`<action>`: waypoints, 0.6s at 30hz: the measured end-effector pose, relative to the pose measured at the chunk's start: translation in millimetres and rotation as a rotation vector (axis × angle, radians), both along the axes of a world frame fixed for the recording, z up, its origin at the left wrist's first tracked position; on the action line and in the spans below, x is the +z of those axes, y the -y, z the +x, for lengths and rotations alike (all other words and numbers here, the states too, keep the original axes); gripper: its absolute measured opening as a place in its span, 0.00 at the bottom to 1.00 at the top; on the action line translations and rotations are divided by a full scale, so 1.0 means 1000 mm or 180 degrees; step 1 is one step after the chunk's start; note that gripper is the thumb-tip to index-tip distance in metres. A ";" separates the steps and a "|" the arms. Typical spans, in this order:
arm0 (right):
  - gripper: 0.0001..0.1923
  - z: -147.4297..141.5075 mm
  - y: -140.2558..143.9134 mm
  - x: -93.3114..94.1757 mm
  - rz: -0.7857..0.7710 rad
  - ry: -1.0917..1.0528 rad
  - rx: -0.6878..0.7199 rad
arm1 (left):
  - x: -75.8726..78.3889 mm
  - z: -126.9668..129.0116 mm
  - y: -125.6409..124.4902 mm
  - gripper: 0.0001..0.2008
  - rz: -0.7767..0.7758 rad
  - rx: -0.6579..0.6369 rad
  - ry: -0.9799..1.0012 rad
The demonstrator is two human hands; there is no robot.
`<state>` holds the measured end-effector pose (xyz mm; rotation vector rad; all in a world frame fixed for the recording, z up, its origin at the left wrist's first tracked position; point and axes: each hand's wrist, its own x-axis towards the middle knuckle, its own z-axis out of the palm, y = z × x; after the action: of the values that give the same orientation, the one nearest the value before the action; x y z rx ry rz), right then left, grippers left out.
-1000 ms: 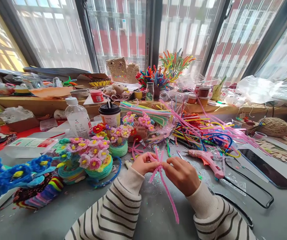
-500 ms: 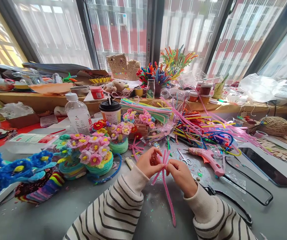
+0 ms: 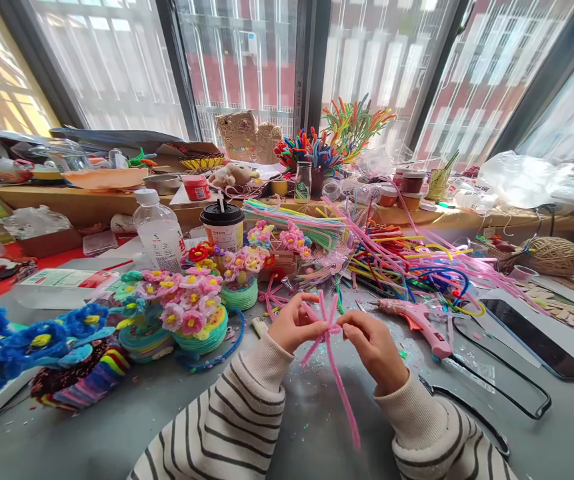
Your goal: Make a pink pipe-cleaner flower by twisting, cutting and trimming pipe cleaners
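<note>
Pink pipe-cleaner star (image 3: 329, 347), just one, hung above the bench (image 3: 297, 433) between the two hands on my feed. From the left I counted four blue flowers (image 3: 41, 340), three turquoise-sided pots (image 3: 199, 343) of flowers and, behind these, one upright bottle (image 3: 159, 233) and one lidded cup (image 3: 224, 235). Next, the left hand's (image 3: 291, 328) grip pinched the star near its middle, one long leg dangling. The right hand's (image 3: 374, 347) fingertips met at its short right end; I could not tell whether that grip held it. Farther right lay one pink glue gun (image 3: 424, 320), one phone (image 3: 537, 340) and one twine ball (image 3: 559, 253).
</note>
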<state>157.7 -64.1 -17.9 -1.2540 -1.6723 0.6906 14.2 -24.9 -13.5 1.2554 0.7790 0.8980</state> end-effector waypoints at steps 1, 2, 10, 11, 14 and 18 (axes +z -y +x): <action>0.09 0.002 0.001 0.001 0.0459 0.0465 -0.0113 | 0.000 0.000 -0.001 0.21 -0.0093 -0.0022 0.0010; 0.09 0.004 0.001 0.001 0.0844 0.0866 -0.0139 | -0.001 -0.001 -0.001 0.21 -0.0173 -0.0050 0.0018; 0.07 0.006 0.001 -0.003 0.2019 0.2179 -0.0091 | -0.004 0.000 -0.003 0.21 -0.0192 -0.0035 -0.0057; 0.06 0.005 0.001 -0.003 0.2057 0.2235 -0.0100 | -0.004 0.000 -0.002 0.21 -0.0148 -0.0021 -0.0057; 0.07 0.005 0.000 -0.004 0.1985 0.2357 -0.0104 | -0.004 0.000 0.000 0.20 0.0028 -0.0005 -0.0056; 0.06 0.000 0.002 -0.007 0.1567 0.2209 -0.0259 | -0.004 0.002 0.003 0.18 0.0383 0.0092 -0.0181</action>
<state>157.6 -66.4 -25.2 -1.2502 -2.1470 -0.2523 16.1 -27.6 -17.6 1.3833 0.7992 0.9474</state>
